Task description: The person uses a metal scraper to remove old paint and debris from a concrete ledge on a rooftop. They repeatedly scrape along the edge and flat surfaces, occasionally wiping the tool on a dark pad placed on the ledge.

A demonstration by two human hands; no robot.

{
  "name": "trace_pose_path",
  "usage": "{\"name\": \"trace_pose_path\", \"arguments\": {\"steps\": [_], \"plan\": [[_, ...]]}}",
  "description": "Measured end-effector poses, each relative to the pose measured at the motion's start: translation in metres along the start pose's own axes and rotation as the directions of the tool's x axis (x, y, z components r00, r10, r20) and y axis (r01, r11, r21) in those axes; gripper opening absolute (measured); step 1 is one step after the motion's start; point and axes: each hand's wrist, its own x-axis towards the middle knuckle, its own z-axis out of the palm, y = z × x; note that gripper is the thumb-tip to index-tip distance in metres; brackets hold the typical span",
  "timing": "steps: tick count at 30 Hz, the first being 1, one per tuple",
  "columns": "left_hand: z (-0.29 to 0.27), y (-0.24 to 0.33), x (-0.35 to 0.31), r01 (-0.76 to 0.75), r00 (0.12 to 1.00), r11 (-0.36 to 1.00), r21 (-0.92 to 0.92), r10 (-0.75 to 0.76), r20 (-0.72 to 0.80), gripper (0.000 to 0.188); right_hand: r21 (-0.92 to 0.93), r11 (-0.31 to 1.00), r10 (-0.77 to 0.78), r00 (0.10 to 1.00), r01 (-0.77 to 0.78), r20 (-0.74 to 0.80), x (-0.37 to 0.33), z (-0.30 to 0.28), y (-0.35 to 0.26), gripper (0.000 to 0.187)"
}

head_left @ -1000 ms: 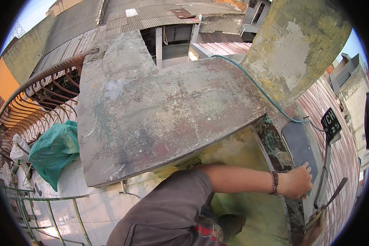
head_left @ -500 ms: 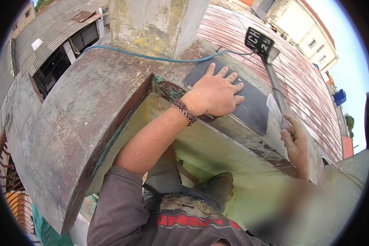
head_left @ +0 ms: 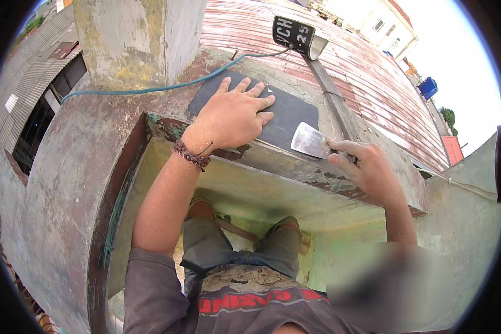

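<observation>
My left hand (head_left: 228, 117) lies flat on a dark grey sheet (head_left: 289, 114) that looks like sandpaper, fingers spread and holding nothing. The sheet rests on the weathered concrete ledge (head_left: 367, 133). In my right hand (head_left: 370, 170) is a putty knife (head_left: 310, 141), its handle mostly hidden by my fingers. The wide metal blade points left, over the right end of the sheet. Whether the blade touches the sheet, I cannot tell.
A blue cable (head_left: 167, 88) runs across the ledge past a concrete pillar (head_left: 125, 44). Beyond the sheet, a wooden bar (head_left: 331, 97) carries a curved black plate (head_left: 292, 34). Rusty corrugated roofing (head_left: 250, 25) spreads behind. My legs are in the recess below.
My right hand has come closer to the sheet, and the putty knife blade has turned to point left over its right end. My left hand stays flat on the sheet. The view has shifted.
</observation>
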Motion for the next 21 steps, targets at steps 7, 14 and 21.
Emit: {"name": "trace_pose_path", "arguments": {"steps": [7,14,21], "plan": [[0.003,-0.001,0.0,0.056,0.995,0.985,-0.161,-0.069,-0.077,0.043,-0.033,0.997,-0.068,0.996,0.066,-0.06,0.0,0.015,0.004,0.039],[-0.006,0.005,0.0,0.057,0.984,0.969,-0.241,-0.096,-0.153,0.032,-0.1,0.993,0.054,0.998,-0.058,-0.042,0.021,0.006,-0.001,0.042],[0.001,0.026,-0.007,0.285,0.891,0.959,-0.008,-0.268,-0.367,0.03,-0.138,0.987,0.082,0.997,-0.083,-0.014,0.025,0.0,-0.02,0.043]]}}
